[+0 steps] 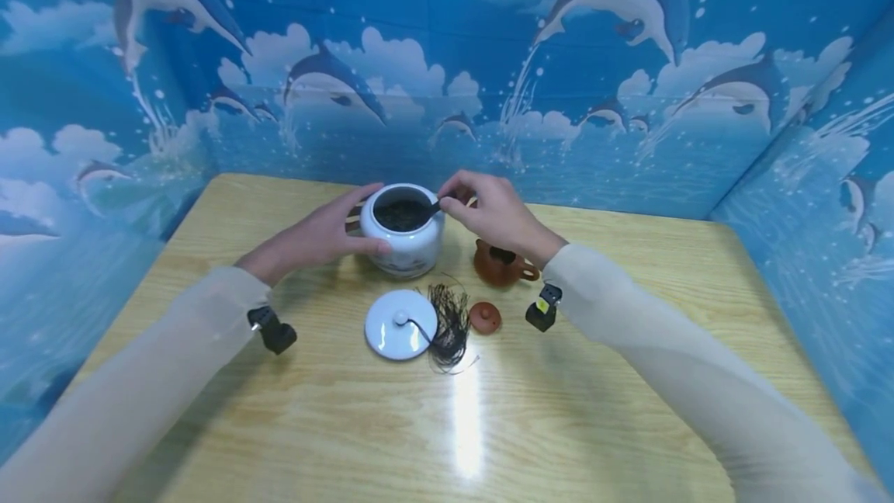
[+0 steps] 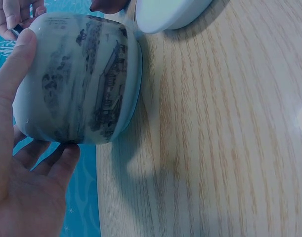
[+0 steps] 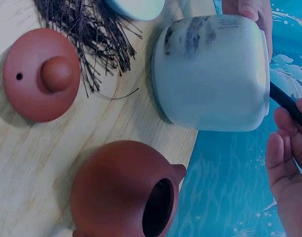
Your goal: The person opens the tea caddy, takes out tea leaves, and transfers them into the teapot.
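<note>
A white porcelain jar (image 1: 405,251) with a painted landscape stands at the table's far side, dark loose leaves (image 1: 400,214) inside it. My left hand (image 1: 335,227) grips the jar from the left, thumb on the near side and fingers round the back, as the left wrist view (image 2: 34,163) also shows. Between thumb and fingers my right hand (image 1: 489,208) pinches a slim black-handled tool (image 3: 285,101) at the jar's right rim. The tool slants into the mouth; its lower end is hidden. Below the right wrist sits a lidless reddish-brown clay teapot (image 3: 116,190).
The jar's white lid (image 1: 391,332) lies in front of it, a dark cord by its knob. Right of that lid is a dark fringed tassel (image 1: 450,328), then the small clay teapot lid (image 3: 41,74). Dolphin-printed cloth (image 1: 419,84) hangs behind the wooden table (image 1: 335,425).
</note>
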{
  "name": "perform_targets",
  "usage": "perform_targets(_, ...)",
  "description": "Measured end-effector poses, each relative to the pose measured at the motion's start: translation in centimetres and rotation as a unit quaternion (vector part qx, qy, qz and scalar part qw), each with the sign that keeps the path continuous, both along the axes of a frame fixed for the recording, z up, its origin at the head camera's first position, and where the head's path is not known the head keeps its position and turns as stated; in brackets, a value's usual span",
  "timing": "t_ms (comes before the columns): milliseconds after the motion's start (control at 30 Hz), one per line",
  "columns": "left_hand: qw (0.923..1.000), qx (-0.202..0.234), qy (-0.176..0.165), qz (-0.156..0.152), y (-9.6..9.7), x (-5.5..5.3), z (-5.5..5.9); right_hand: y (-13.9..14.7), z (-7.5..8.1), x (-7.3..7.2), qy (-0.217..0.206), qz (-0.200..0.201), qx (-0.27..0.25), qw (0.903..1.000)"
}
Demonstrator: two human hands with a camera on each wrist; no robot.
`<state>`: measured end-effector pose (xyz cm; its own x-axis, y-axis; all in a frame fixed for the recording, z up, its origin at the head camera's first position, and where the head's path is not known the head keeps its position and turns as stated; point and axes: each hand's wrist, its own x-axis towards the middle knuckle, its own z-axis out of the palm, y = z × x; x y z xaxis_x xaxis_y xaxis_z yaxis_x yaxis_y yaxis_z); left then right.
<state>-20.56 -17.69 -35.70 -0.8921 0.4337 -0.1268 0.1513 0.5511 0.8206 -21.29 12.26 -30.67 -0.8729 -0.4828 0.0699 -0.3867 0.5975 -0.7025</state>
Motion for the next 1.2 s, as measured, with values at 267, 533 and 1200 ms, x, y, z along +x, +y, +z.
perform_targets(267,0.9999,0.008,-0.002,-0.007,-0.1,-0.1,0.1,0.2,-0.3,0.2,-0.019,-0.025,-0.026,0.9992)
perform_targets(533,0.9999,-0.012,0.002,-0.001,0.0,0.0,0.2,0.8,-0.5,0.1,-0.061,-0.061,-0.099,0.9913)
perform_targets(1200,0.9998,-0.019,0.002,0.003,0.0,0.2,0.2,3.5,0.5,0.0,-0.116,-0.114,-0.191,0.968)
